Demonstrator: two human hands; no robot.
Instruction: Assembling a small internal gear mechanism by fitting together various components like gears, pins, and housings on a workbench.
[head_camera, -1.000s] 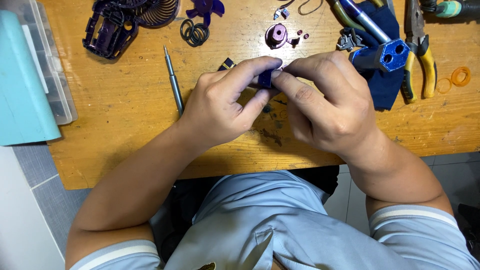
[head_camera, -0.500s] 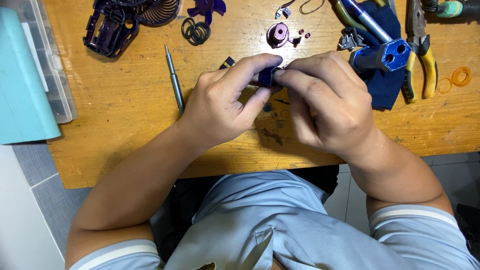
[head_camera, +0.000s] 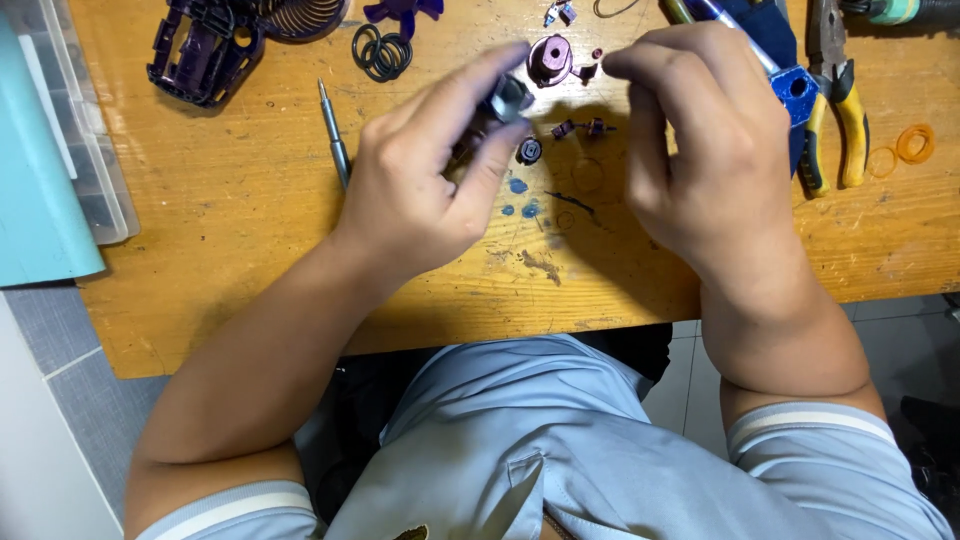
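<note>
Motor part (head_camera: 505, 100), half hidden, pinched by left hand (head_camera: 425, 190) fingers.

orange-brown scratched wooden table (head_camera: 250, 230); dark purple plastic housing (head_camera: 200, 45); black rubber rings (head_camera: 380, 52); yellow-handled metal pliers (head_camera: 835, 110); pale teal flat plastic lid (head_camera: 40, 180); orange rubber rings (head_camera: 912, 143).

The right hand (head_camera: 705, 150) has let go, leaving the small part (head_camera: 505, 100) in the left hand (head_camera: 420, 185)
</note>
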